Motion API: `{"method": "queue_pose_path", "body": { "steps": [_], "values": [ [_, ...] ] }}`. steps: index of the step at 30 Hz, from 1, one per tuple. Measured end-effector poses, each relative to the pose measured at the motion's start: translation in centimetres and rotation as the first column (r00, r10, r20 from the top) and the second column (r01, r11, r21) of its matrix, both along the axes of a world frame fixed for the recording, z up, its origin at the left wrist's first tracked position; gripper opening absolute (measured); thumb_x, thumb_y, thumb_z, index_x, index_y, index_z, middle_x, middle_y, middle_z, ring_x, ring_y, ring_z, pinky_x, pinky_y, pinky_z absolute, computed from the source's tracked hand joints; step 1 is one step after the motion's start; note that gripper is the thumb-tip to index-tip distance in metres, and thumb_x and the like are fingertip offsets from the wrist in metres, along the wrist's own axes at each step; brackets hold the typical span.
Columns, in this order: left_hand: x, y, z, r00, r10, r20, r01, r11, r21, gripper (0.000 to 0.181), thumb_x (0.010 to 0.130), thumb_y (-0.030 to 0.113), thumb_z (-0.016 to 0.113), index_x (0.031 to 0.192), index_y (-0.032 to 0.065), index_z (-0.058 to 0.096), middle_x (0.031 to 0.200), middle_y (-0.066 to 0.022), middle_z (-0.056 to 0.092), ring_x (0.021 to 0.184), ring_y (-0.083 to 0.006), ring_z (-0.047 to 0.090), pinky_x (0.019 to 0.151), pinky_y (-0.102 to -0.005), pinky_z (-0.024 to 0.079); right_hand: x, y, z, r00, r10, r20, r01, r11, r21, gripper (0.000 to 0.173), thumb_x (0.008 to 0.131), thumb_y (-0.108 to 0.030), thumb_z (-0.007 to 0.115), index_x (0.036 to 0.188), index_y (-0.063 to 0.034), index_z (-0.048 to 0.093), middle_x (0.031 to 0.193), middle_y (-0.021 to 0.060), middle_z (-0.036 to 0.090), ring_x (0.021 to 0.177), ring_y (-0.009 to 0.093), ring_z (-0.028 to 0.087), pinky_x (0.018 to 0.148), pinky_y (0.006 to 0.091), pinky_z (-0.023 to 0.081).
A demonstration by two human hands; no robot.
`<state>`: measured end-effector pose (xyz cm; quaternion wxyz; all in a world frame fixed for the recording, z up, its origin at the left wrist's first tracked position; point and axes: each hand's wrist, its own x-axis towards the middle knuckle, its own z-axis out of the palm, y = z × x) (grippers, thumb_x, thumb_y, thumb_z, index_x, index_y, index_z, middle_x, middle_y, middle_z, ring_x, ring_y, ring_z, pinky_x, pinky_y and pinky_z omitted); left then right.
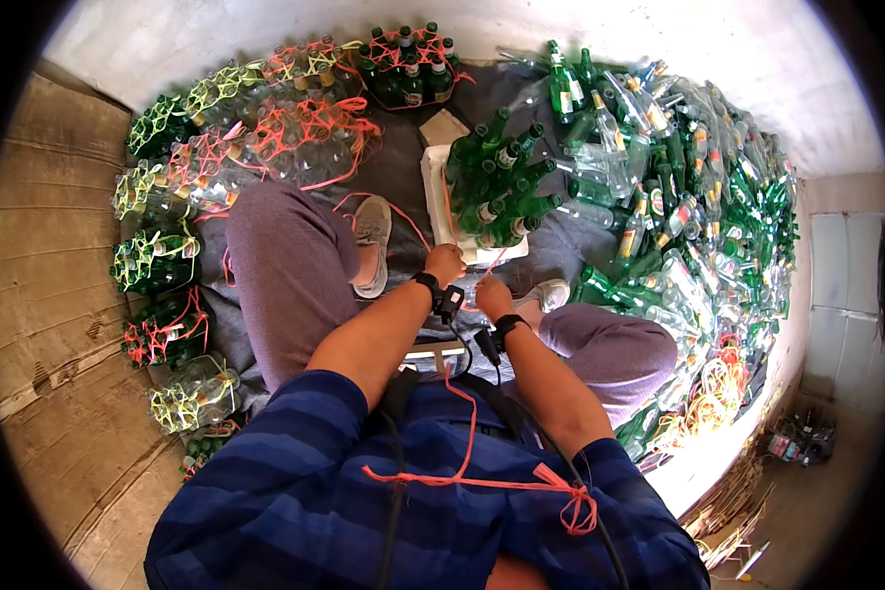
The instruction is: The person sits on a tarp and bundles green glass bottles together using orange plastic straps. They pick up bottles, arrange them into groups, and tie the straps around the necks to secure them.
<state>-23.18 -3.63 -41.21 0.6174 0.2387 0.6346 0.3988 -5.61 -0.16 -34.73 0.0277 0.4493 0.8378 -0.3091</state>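
Observation:
Green glass bottles stand grouped, some leaning, in a white foam tray in front of me. At the tray's near left corner is my left hand, closed on a red plastic twine that trails off to the left. My right hand, a little nearer to me and to the right, pinches another stretch of red twine that rises toward the tray. Each wrist wears a black strap with a small device. A red twine with a knotted bundle of loops lies across my shirt.
Tied bundles of clear bottles and green bottles line the left side. Another tied green bundle stands by the wall. Loose bottles form a large pile at right, with tangled twine near it. Cardboard covers the left wall.

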Motion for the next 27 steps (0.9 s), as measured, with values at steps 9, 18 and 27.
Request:
{"method": "queue_pose_path", "body": {
  "steps": [9,18,27],
  "values": [
    [-0.4,0.8,-7.5,0.992,0.000,-0.123,0.045,0.931,0.362,0.014,0.081,0.014,0.061,0.084,0.0133,0.075,0.094,-0.0034,0.068,0.095,-0.0218,0.063,0.081,-0.0324,0.052,-4.2,0.2,1.5,0.995,0.059,-0.082,-0.062,0.998,-0.028,0.020,0.089,-0.020,0.055,0.095,-0.0061,0.067,0.093,0.0215,0.069,0.089,0.043,0.065,0.077,0.0514,0.052],
    [-1.6,1.1,6.9,0.673,-0.131,-0.728,0.244,0.968,0.052,0.023,0.091,0.021,0.059,0.098,0.0043,0.073,0.105,-0.0165,0.069,0.097,-0.0378,0.063,0.083,-0.0466,0.051,-7.2,0.1,4.2,0.994,-0.014,-0.109,0.004,0.996,-0.090,0.028,0.087,-0.027,0.057,0.104,-0.0053,0.065,0.096,0.0228,0.069,0.091,0.044,0.065,0.075,0.0518,0.052],
    [-2.2,1.7,8.2,0.848,-0.277,-0.451,0.293,0.956,-0.037,0.021,0.086,0.011,0.063,0.105,0.0058,0.068,0.096,-0.0133,0.071,0.087,-0.0287,0.069,0.071,-0.0391,0.055,-5.6,-2.4,3.1,0.963,-0.027,-0.268,0.017,0.999,-0.038,0.037,0.086,-0.037,0.066,0.095,-0.0019,0.065,0.091,0.0222,0.068,0.087,0.043,0.064,0.073,0.0482,0.051]
  ]
}}
